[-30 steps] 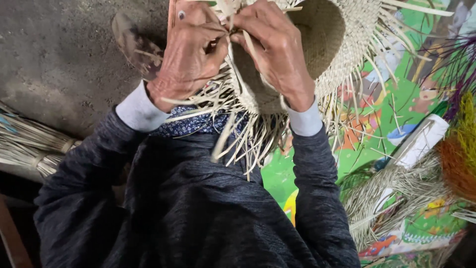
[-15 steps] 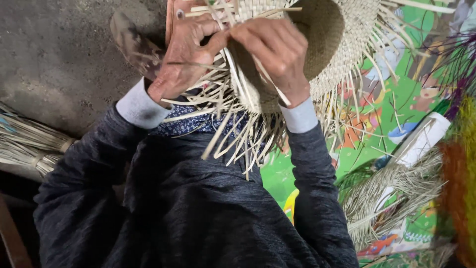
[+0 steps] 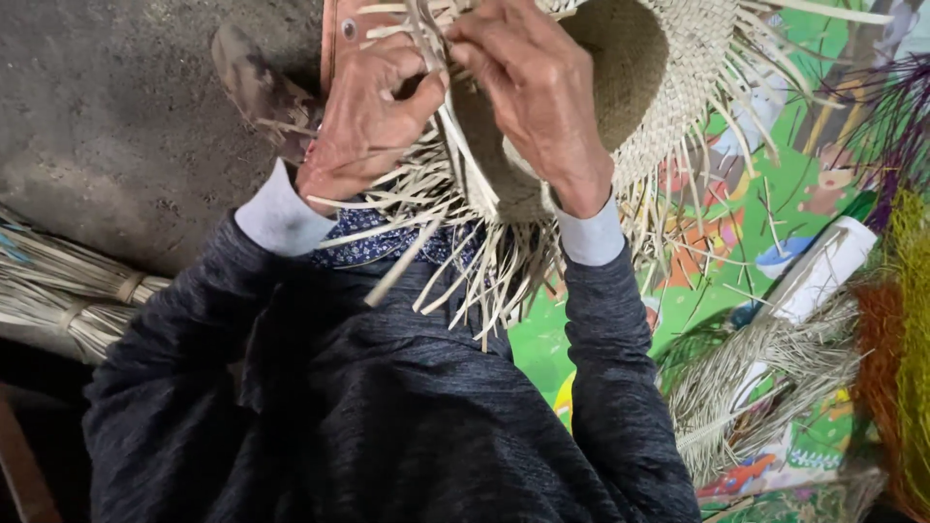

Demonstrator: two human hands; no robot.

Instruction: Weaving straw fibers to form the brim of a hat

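1. Straw hat, half woven, sits top centre, crown hollow facing us, loose strips fanning out all round its rim.
2. Left hand is curled tight at the hat's left edge, fingers folded in and thumb pressed across, pinching pale straw strips there.
3. Right hand lies over the hat's near rim, knuckles up, fingertips closed on the same cluster of strips, just beside the left thumb.
4. Both wrists bend up to the hat from dark sleeves with pale cuffs, forearms angled inward below it.
5. Left of the hat: bundled dry straw on grey ground.
6. Right of the hat: a colourful green mat, a white roll, more loose straw.
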